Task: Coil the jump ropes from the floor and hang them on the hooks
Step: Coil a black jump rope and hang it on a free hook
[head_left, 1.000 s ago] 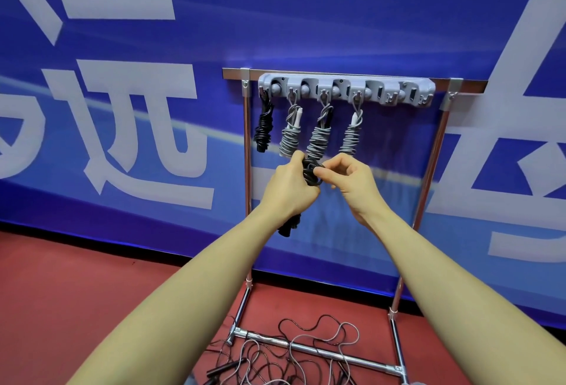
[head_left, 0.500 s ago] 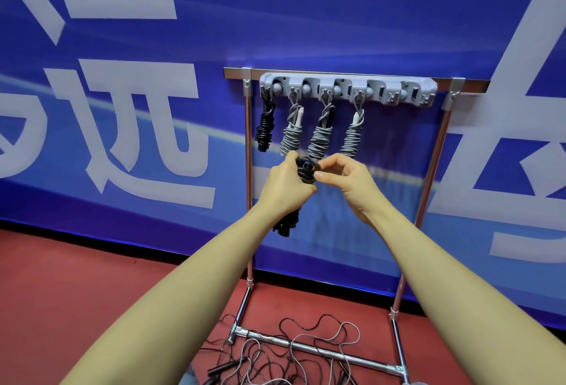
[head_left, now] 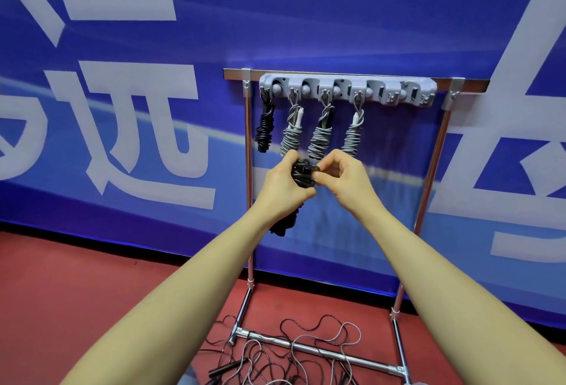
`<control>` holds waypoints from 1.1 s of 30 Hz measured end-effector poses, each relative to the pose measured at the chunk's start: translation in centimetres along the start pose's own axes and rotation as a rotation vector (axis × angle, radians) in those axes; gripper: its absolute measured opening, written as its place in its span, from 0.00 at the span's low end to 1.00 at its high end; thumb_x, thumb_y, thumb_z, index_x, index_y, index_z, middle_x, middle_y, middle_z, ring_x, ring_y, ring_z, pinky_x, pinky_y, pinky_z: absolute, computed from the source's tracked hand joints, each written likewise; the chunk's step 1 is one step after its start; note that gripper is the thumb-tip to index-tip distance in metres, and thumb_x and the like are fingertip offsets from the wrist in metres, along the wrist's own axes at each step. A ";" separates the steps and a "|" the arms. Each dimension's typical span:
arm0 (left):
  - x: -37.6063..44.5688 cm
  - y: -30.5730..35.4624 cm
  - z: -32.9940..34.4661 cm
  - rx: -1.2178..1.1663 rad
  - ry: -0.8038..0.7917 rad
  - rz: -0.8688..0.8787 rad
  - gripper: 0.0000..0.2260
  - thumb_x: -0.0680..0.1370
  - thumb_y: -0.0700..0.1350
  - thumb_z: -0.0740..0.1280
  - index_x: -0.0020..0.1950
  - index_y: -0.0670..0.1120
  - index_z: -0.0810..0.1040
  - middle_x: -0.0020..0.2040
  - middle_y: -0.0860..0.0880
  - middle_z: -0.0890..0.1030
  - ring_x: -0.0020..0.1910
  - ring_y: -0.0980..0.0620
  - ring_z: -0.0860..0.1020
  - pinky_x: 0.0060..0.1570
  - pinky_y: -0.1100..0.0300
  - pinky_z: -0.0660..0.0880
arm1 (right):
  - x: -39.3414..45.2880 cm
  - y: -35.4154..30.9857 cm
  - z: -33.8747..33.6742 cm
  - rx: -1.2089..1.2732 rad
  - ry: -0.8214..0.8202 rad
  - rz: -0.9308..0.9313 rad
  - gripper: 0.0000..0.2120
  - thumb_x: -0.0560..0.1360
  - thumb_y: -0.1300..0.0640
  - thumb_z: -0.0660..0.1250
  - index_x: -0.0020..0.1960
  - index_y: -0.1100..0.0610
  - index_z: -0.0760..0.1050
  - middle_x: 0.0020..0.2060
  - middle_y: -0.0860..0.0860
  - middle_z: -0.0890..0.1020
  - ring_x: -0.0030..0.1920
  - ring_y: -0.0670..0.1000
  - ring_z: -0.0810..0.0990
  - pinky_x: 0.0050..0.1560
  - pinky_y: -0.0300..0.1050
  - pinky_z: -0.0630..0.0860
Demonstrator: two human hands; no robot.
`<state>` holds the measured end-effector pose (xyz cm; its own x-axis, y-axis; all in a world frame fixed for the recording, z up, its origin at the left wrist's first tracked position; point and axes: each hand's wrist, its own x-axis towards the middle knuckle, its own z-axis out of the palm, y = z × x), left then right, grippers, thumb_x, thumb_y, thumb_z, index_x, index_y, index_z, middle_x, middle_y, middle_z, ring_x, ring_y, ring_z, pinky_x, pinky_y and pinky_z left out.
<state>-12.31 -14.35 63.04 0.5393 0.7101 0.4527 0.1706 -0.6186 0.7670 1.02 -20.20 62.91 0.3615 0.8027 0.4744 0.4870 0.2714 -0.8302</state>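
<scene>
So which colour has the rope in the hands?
Black; the rope shows best in the head view.

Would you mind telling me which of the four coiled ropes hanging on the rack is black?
The leftmost hanging rope, on the first hook beside the rack's left post; the other three are grey.

On the grey hook rail, the four left hooks are taken by one black coiled rope and three grey coiled ropes. The two right hooks are left bare, with open space below them. Loose ropes are tangled over the rack's base bar.
</scene>
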 end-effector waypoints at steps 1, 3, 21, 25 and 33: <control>0.0 0.1 0.0 -0.020 -0.011 -0.010 0.14 0.69 0.34 0.67 0.50 0.42 0.67 0.37 0.47 0.77 0.30 0.49 0.78 0.30 0.58 0.77 | 0.0 0.0 0.1 -0.021 0.013 -0.006 0.10 0.71 0.66 0.69 0.38 0.54 0.73 0.35 0.54 0.79 0.38 0.52 0.77 0.41 0.49 0.74; -0.1 0.1 -0.1 -0.007 -0.030 -0.003 0.14 0.70 0.34 0.66 0.51 0.43 0.67 0.38 0.46 0.78 0.32 0.45 0.80 0.30 0.56 0.78 | 0.1 -0.1 0.2 -0.046 0.029 -0.013 0.10 0.71 0.66 0.69 0.37 0.54 0.72 0.33 0.52 0.78 0.35 0.50 0.74 0.38 0.43 0.70; -0.6 0.2 0.0 -0.291 0.079 -0.060 0.10 0.78 0.43 0.64 0.46 0.39 0.64 0.37 0.44 0.80 0.29 0.46 0.75 0.29 0.56 0.74 | 0.0 -0.8 1.0 0.048 0.069 -0.003 0.07 0.71 0.66 0.71 0.41 0.66 0.72 0.34 0.57 0.78 0.36 0.51 0.73 0.38 0.43 0.71; -0.6 0.2 0.3 -0.296 0.075 -0.077 0.11 0.77 0.43 0.66 0.46 0.41 0.63 0.39 0.40 0.78 0.30 0.47 0.74 0.25 0.62 0.70 | 0.0 -0.6 1.2 0.074 0.113 0.022 0.09 0.70 0.70 0.69 0.37 0.61 0.71 0.33 0.54 0.77 0.36 0.50 0.73 0.35 0.36 0.71; -0.5 -0.2 0.6 -0.072 0.081 -0.014 0.10 0.75 0.47 0.65 0.46 0.47 0.64 0.36 0.43 0.76 0.33 0.41 0.74 0.32 0.46 0.74 | -0.3 -0.2 0.8 0.144 0.083 0.014 0.12 0.69 0.74 0.66 0.36 0.59 0.72 0.33 0.53 0.78 0.34 0.45 0.74 0.35 0.35 0.71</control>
<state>-12.11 -14.79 62.39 0.4685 0.7450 0.4748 0.1167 -0.5849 0.8026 0.16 -20.02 62.72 0.4351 0.7616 0.4802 0.3646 0.3386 -0.8674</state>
